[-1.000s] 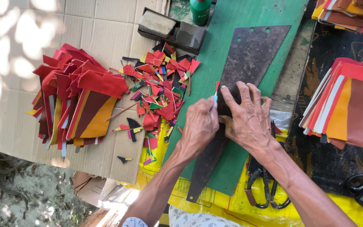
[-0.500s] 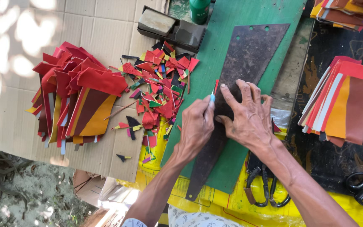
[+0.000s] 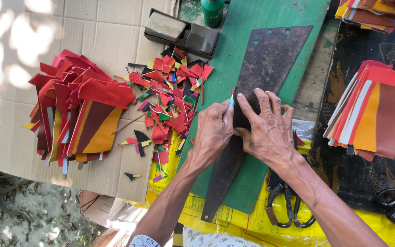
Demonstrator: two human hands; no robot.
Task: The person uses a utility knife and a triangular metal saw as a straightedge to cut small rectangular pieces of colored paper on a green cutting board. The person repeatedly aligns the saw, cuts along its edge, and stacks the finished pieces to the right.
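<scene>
Red and orange leather-like pieces lie in a cut stack on the cardboard at the far left, and beside them a heap of small coloured offcuts. Next comes the left hand, closed around a small cutting tool with a pale blue tip (only the tip shows). The tip stands at the edge of a rusty saw blade that lies flat on a green board and seems to serve as a straight edge. The right hand holds nothing; it presses on the blade with spread fingers. Whether a piece lies under the blade, I cannot tell. To cut well here, I judge that the right hand must press firmly, fingertips kept behind the edge, and the tool must run tight along the metal. Below the right wrist lie dark scissors, and at the far right another stack of coloured sheets.
</scene>
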